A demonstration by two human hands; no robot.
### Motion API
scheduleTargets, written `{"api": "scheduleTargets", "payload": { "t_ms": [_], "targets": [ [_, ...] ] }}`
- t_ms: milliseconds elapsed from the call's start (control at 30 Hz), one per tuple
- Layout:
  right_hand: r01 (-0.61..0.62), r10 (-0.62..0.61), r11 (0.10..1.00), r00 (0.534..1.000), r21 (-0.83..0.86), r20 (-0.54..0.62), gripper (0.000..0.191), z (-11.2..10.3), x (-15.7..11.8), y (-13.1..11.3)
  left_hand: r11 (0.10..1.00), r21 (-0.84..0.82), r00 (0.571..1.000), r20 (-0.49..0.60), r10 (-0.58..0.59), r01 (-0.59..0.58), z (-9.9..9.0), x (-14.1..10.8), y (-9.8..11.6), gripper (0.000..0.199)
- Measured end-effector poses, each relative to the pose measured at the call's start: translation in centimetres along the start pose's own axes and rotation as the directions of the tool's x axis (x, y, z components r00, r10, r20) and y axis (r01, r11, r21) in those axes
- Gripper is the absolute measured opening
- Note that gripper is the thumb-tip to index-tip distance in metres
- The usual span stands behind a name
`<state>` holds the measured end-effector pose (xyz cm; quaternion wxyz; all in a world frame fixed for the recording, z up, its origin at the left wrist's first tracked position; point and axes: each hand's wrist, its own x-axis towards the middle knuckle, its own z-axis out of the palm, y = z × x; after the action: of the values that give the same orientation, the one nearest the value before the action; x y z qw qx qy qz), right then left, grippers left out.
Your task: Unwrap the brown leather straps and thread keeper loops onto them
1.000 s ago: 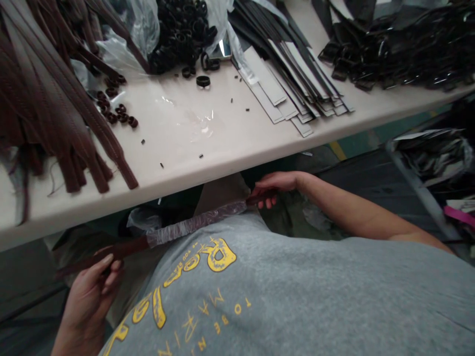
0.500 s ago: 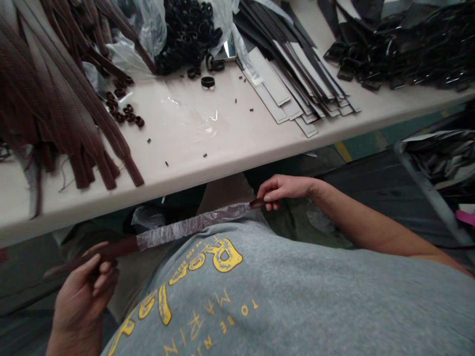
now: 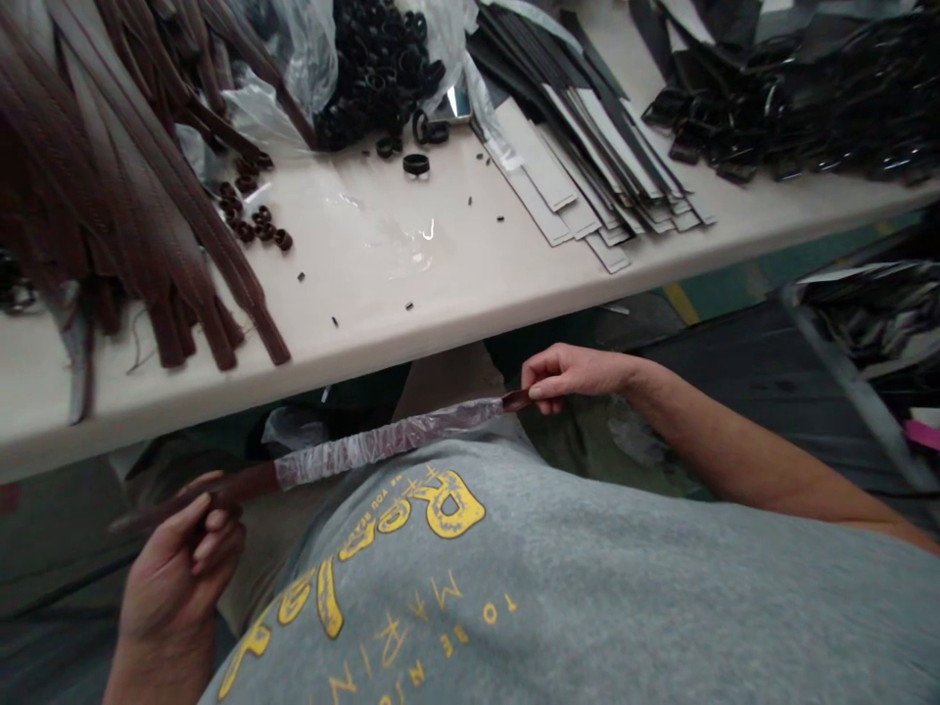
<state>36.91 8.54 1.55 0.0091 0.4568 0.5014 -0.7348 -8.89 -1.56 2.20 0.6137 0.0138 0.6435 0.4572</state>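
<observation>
A brown strap (image 3: 254,482) stretches across my lap, its middle wrapped in a crinkled clear plastic sleeve (image 3: 389,441). My left hand (image 3: 180,568) is closed round the strap near its left end, beyond the sleeve. At the other end my right hand (image 3: 554,380) pinches the narrow tip just past the sleeve. The strap hangs between the two hands, in front of the table's edge and close to the grey shirt.
On the white table (image 3: 367,284) lie brown straps (image 3: 147,215) at left, small brown loops (image 3: 257,227), black loops (image 3: 382,73), black straps with white parts (image 3: 587,147) and black buckled belts (image 3: 793,108). A bin (image 3: 873,323) stands at the right.
Both hands and the strap have shifted slightly to the right in the view. The grip of each hand looks the same.
</observation>
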Motion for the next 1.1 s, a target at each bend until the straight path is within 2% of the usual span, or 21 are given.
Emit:
{"api": "scheduleTargets", "payload": {
  "t_ms": [167,267,433,567,600,667,733,800,867,933,1033,1100],
  "targets": [
    [-0.110,0.094,0.975,0.992,-0.194,-0.088,0.031,-0.5,0.3,0.3,0.993,-0.027,0.986,0.119,0.119,-0.117,1.2,0.6,-1.8,0.016],
    [-0.097,0.052,0.918,0.991,-0.384,-0.127,0.026,-0.6,0.7,0.4,0.991,-0.040,0.973,0.189,0.134,-0.128,2.4,1.1,-2.5,0.023],
    [-0.100,0.041,0.833,0.992,-0.544,-0.120,0.030,-1.0,0.8,1.6,0.985,-0.008,0.965,0.199,0.172,-0.174,3.7,0.6,-2.9,0.028],
    [-0.179,0.060,0.746,0.977,-0.641,-0.203,0.023,-1.4,1.1,2.0,0.983,0.020,0.958,0.230,0.171,-0.180,4.8,0.0,-3.3,0.026],
    [-0.183,0.023,0.708,0.971,-0.682,-0.237,0.017,-0.9,1.3,1.6,0.984,0.017,0.956,0.243,0.166,-0.175,5.3,-0.1,-3.5,0.025],
    [-0.114,-0.150,0.632,0.953,-0.766,-0.265,0.018,1.2,2.0,-0.2,0.987,0.015,0.949,0.276,0.152,-0.162,6.2,-0.1,-3.9,0.024],
    [0.130,-0.385,0.605,0.911,-0.786,-0.145,0.034,4.5,3.3,-2.8,0.989,0.030,0.934,0.333,0.126,-0.144,7.3,-0.1,-4.5,0.023],
    [0.320,-0.493,0.579,0.870,-0.750,-0.010,0.045,8.3,5.2,-5.7,0.989,0.061,0.911,0.401,0.098,-0.133,8.2,-0.1,-5.0,0.022],
    [0.396,-0.493,0.566,0.865,-0.723,0.088,0.051,11.3,7.2,-8.1,0.983,0.100,0.890,0.447,0.092,-0.152,8.6,-0.2,-5.3,0.021],
    [0.375,-0.405,0.575,0.903,-0.727,0.146,0.038,12.9,8.8,-9.7,0.972,0.135,0.881,0.460,0.112,-0.194,8.5,-0.2,-5.1,0.021],
    [0.357,-0.339,0.547,0.922,-0.757,0.190,0.021,13.2,9.9,-10.3,0.961,0.136,0.889,0.429,0.160,-0.239,7.4,-0.3,-4.3,0.024],
    [0.337,-0.376,0.457,0.912,-0.824,0.164,0.020,12.6,10.1,-9.9,0.964,0.095,0.908,0.371,0.196,-0.247,6.7,-0.2,-3.6,0.027]
  ]
}}
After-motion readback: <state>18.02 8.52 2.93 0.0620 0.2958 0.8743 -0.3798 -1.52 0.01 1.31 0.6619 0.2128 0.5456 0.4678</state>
